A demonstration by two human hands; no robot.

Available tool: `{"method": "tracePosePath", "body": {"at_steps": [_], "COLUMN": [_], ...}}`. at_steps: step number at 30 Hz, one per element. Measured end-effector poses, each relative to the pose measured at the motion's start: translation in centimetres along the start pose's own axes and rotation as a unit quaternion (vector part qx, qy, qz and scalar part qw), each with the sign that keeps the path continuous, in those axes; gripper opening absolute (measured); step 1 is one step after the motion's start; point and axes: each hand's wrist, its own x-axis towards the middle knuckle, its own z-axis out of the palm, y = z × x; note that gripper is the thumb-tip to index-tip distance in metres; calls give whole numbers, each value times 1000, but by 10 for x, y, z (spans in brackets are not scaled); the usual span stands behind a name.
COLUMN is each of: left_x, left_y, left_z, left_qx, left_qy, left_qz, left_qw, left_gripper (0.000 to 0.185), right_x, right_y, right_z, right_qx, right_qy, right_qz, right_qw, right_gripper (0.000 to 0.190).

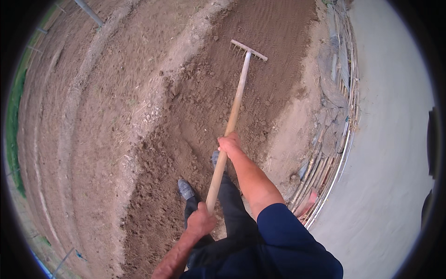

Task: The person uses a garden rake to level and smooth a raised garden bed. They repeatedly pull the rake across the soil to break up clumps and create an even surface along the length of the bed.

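A garden rake with a long wooden handle (234, 115) reaches out in front of me over tilled brown soil. My left hand (201, 221) is closed around the handle close to its near end. Further up the shaft, my right hand (230, 143) grips it too, just above one of my shoes. At the far end the rake head (248, 50) has a straight bar with several teeth pointing down at the soil; whether they touch it I cannot tell. Around the head the soil (278, 31) is fine and smooth, while the soil nearer my feet (153, 202) is cloddy.
A pale, dry ridge (148, 108) borders the bed on the left, with more ridges beyond. Along the right lie bundled canes (313, 174) and plastic sheeting (343, 66) against a grey wall (386, 115). A post (90, 13) stands at the upper left.
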Motion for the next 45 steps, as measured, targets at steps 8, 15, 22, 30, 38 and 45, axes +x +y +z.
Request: {"method": "tracePosePath", "body": {"at_steps": [8, 15, 22, 30, 38, 45], "left_x": [-208, -254, -68, 118, 64, -148], "left_y": [-241, -296, -146, 84, -40, -260], "left_z": [57, 99, 23, -140, -146, -94], "left_qx": [-46, 5, 26, -42, -80, -75], "left_qy": [-86, -42, -21, 67, 65, -13], "left_qz": [-138, -139, -107, 51, 64, -91], "left_qw": [986, 989, 994, 996, 993, 993], "left_gripper": [58, 65, 45, 39, 36, 37], "right_x": [-112, -183, -45, -6, -46, -112], "right_y": [96, 133, -7, -158, -137, -31], "right_z": [82, 114, 66, 9, 85, 196], "right_qx": [340, 255, 308, 258, 187, 235], "right_qy": [-175, -78, -70, -132, -112, -126], "right_qz": [148, 267, 103, -3, 20, 97], "right_qw": [912, 926, 943, 957, 976, 959], "right_gripper": [35, 27, 28, 21, 33, 23]}}
